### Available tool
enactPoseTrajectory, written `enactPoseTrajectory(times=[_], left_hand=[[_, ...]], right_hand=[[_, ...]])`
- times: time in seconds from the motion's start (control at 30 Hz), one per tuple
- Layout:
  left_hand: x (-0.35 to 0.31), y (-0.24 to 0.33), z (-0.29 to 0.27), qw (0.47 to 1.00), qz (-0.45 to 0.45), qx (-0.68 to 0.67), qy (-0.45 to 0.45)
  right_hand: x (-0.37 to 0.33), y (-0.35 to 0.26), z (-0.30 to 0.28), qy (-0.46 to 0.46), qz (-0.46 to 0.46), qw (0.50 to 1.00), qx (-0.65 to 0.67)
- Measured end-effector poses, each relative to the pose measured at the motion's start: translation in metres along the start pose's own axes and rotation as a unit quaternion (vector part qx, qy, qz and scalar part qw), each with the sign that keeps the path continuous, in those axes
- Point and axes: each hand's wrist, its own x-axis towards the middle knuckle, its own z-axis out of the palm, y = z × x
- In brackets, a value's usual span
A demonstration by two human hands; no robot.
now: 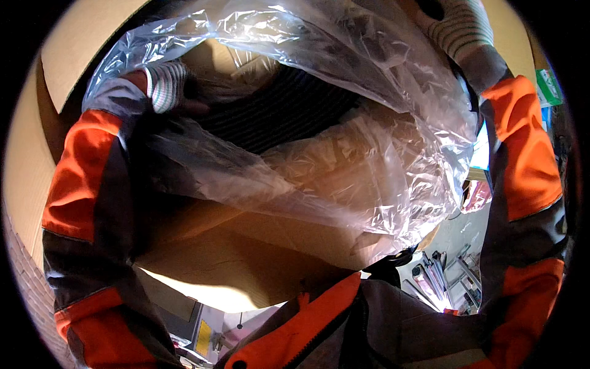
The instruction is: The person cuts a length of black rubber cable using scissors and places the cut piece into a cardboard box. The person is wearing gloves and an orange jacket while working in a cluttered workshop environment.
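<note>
A large clear plastic bag (393,166) spreads in front of me, crumpled and shiny, inside a cardboard box (246,270). Through its mouth shows a black ribbed, curved thing (276,111), perhaps a coiled hose. My left hand (165,87), in a striped knit glove, is curled round the film at the left of the opening; shadow hides its fingertips. At the upper right, my right hand (460,27), gloved alike, is closed against the bag's raised side, with its fingers partly cut off by the picture's edge.
Cardboard flaps (80,46) rise at the left, and more cardboard (513,37) stands at the upper right. Beyond my right arm are a green box (548,88) and stacked items. Long metal pieces (433,280) lie on the floor at the lower right. Equipment with a yellow label (204,337) stands lower left.
</note>
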Motion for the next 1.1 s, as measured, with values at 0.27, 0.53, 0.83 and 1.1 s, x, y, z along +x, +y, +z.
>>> enactPoseTrajectory(times=[0.27,0.53,0.83,1.1], left_hand=[[0.013,0.010,-0.010,0.997,-0.051,0.010,-0.061],[-0.008,0.015,-0.006,0.999,-0.031,0.021,-0.021],[-0.014,0.019,-0.010,0.998,-0.010,0.050,0.042],[-0.034,0.023,-0.014,0.986,0.012,0.099,0.132]], right_hand=[[-0.002,0.022,0.008,0.059,-0.074,0.985,-0.145],[0.000,0.030,0.012,0.075,-0.136,0.969,-0.194],[0.002,0.041,0.016,0.091,-0.185,0.952,-0.226],[0.003,0.047,0.015,0.109,-0.213,0.940,-0.242]])
